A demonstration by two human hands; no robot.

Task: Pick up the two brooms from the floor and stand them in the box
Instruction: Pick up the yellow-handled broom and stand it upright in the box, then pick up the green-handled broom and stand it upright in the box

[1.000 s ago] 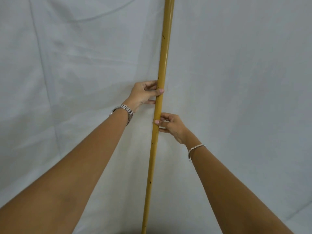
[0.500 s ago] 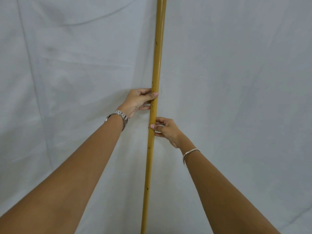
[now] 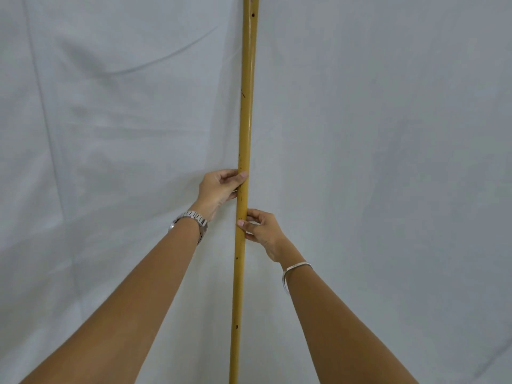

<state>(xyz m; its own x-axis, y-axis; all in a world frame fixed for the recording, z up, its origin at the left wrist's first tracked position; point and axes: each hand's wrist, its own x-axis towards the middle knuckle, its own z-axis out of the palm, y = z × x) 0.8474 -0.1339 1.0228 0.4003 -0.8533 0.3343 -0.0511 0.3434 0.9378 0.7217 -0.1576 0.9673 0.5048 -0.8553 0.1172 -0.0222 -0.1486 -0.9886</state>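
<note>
A long yellow broom handle stands nearly upright through the middle of the head view, running out of frame at top and bottom. My left hand grips it from the left, thumb on the front of the stick. Just below, my right hand pinches the handle from the right with thumb and fingers. The broom's head, the second broom and the box are out of sight.
A white cloth backdrop with soft creases hangs behind the handle and fills the view. A watch sits on my left wrist and a silver bangle on my right wrist.
The handle has shifted a little left and stands more upright. Both hands have moved down and left with it, keeping their grip.
</note>
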